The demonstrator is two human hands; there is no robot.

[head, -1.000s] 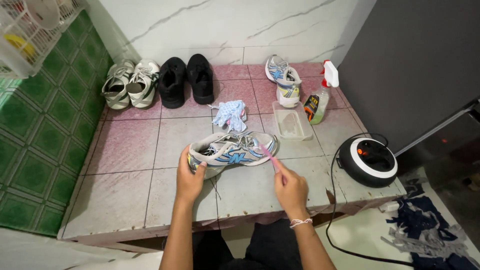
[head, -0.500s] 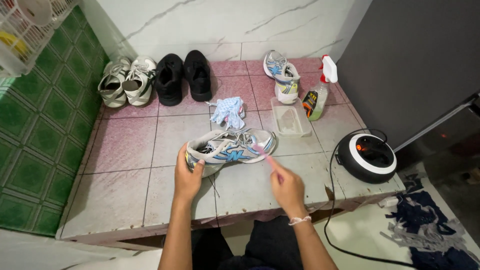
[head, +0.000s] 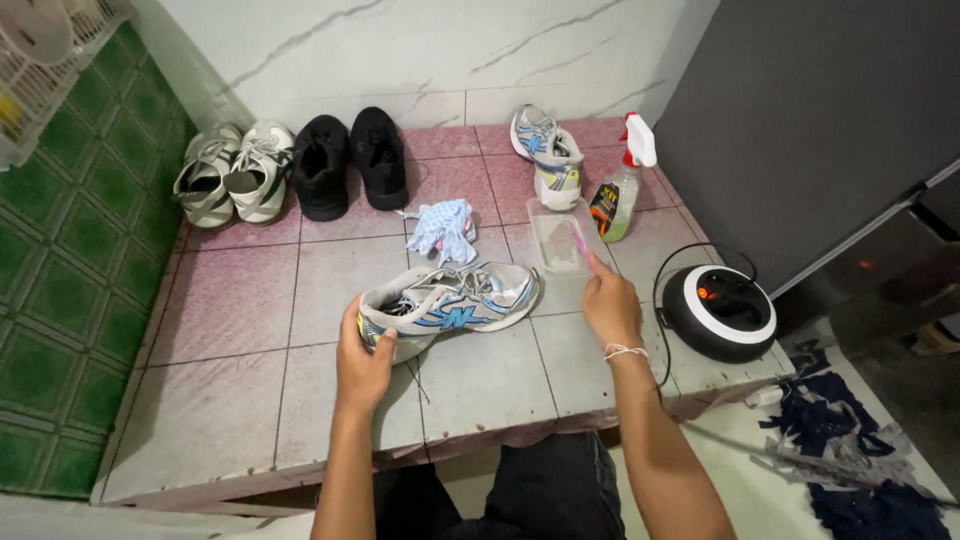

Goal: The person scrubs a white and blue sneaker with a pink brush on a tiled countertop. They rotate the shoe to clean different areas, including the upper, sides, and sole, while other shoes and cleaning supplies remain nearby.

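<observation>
A grey and white sneaker with blue trim lies on its side on the pink tiled ledge. My left hand grips its heel end. My right hand holds a pink brush with its tip over a clear plastic tray to the right of the sneaker. A blue and white cloth lies crumpled just behind the sneaker.
Along the back wall stand a white sneaker pair, a black shoe pair and a single matching grey sneaker. A spray bottle stands beside the tray. A round black and white appliance with a cord sits at the right edge.
My right hand has moved the pink brush away from the sneaker, to the right and over the clear tray. The left hand still holds the sneaker.
</observation>
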